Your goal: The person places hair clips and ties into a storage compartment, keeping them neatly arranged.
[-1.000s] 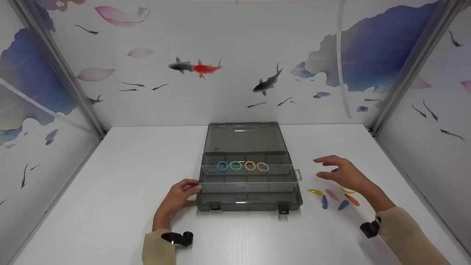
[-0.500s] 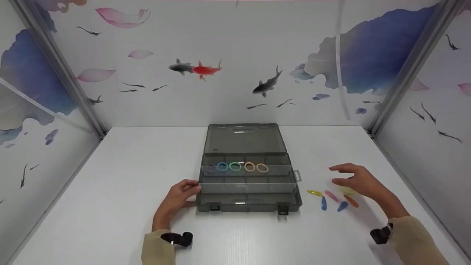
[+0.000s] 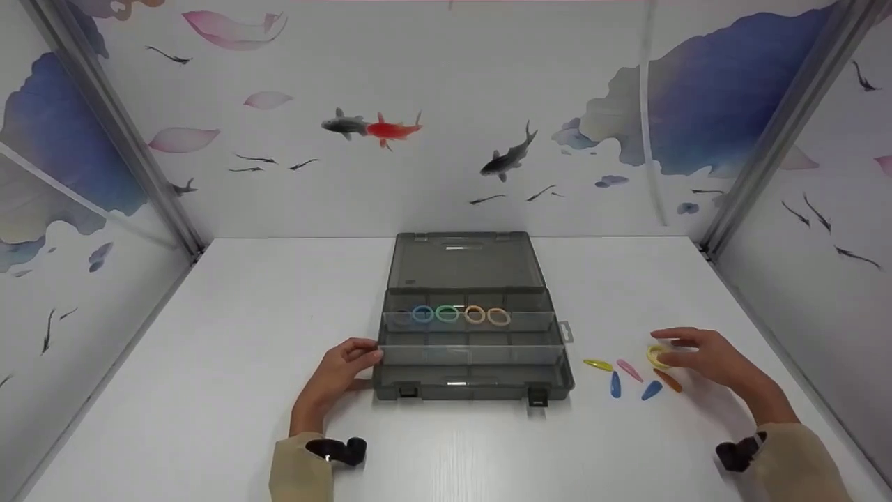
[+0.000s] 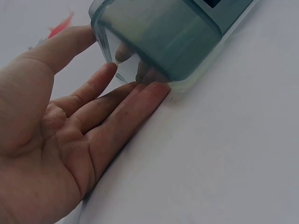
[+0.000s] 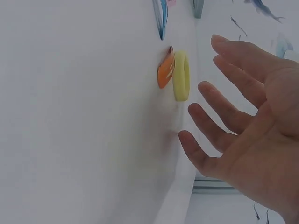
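Note:
An organizer box (image 3: 474, 355) of smoky clear plastic lies with its lid (image 3: 463, 261) folded back. Rings, possibly hair ties (image 3: 447, 314), in blue, green and beige sit in a row in its back section. My left hand (image 3: 341, 369) touches the box's left side, its fingers almost straight and fingertips against the outer wall (image 4: 140, 51). My right hand (image 3: 711, 355) hovers with relaxed, spread fingers over a yellow hair tie (image 3: 655, 357). In the right wrist view, a gap shows between the fingertips and this yellow hair tie (image 5: 181, 76).
Several snap hair clips lie right of the box: a yellow clip (image 3: 598, 364), a pink clip (image 3: 630, 370), blue clips (image 3: 615, 384) and an orange clip (image 3: 668, 381). Printed panels (image 3: 446, 195) wall the white table (image 3: 230, 335) at back and sides.
My right hand has moved right and down toward the yellow hair tie, away from the box's side. The left hand stays at the box; the clips and box have not moved.

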`<control>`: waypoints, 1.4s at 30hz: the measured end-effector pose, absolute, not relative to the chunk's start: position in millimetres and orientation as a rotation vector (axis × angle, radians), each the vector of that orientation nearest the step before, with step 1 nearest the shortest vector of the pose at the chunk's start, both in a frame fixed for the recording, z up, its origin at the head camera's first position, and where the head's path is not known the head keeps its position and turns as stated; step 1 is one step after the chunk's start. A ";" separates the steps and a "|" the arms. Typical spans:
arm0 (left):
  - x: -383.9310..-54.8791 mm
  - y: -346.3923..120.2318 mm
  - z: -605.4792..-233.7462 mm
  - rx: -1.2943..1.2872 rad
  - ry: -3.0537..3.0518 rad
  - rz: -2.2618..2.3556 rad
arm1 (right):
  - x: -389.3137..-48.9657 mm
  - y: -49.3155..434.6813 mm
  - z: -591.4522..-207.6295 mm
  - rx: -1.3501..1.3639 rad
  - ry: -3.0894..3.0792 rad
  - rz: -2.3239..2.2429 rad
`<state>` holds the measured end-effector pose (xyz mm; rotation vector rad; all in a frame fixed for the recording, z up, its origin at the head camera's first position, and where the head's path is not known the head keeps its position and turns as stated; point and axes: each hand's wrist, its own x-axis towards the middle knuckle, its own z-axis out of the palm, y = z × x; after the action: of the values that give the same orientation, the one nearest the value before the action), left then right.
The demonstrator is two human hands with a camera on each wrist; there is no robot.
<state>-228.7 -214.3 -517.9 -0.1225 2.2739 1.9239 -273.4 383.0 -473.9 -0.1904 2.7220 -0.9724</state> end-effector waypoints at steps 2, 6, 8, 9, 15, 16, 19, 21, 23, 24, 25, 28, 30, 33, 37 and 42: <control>-228.0 -214.1 -517.9 -0.122 2.264 1.928 | -274.4 389.1 -476.6 -0.173 2.682 -0.988; -227.3 -214.0 -517.1 -0.113 2.265 1.932 | -277.5 400.1 -478.3 -0.141 2.589 -1.022; -227.4 -214.2 -516.6 -0.115 2.268 1.933 | -279.7 404.0 -478.5 -0.125 2.550 -1.032; -227.3 -214.4 -516.5 -0.113 2.268 1.933 | -280.8 405.3 -478.7 -0.122 2.533 -1.037; -227.2 -214.8 -517.2 -0.110 2.255 1.931 | -282.9 410.2 -481.7 -0.101 2.482 -1.057; -227.1 -214.8 -517.3 -0.112 2.258 1.929 | -282.6 410.3 -482.0 -0.101 2.481 -1.054; -226.6 -214.7 -516.7 -0.115 2.269 1.926 | -281.9 408.8 -481.7 -0.110 2.496 -1.038; -226.7 -214.5 -516.4 -0.116 2.272 1.927 | -282.0 406.7 -481.2 -0.130 2.518 -1.014; -226.7 -214.1 -515.7 -0.118 2.265 1.933 | -282.4 404.3 -480.3 -0.142 2.547 -0.982; -226.8 -213.8 -515.5 -0.118 2.264 1.933 | -282.7 403.3 -479.9 -0.152 2.562 -0.969; -226.9 -213.6 -515.3 -0.121 2.262 1.933 | -283.0 402.5 -479.7 -0.164 2.573 -0.958; -226.9 -213.4 -515.2 -0.124 2.261 1.933 | -284.5 400.7 -479.2 -0.168 2.600 -0.925; -226.9 -213.5 -515.2 -0.118 2.264 1.931 | -285.6 400.0 -479.2 -0.167 2.606 -0.914; -226.6 -213.9 -515.0 -0.105 2.270 1.933 | -287.5 398.5 -478.8 -0.162 2.614 -0.887; -226.2 -214.2 -515.0 -0.095 2.273 1.932 | -289.6 396.4 -477.9 -0.164 2.630 -0.860; -227.3 -214.0 -515.2 -0.098 2.270 1.932 | -290.9 395.3 -477.6 -0.154 2.637 -0.860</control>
<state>-227.3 -214.0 -515.2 -0.0983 2.2697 1.9320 -290.9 395.3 -477.6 -0.1536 2.6370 -0.8596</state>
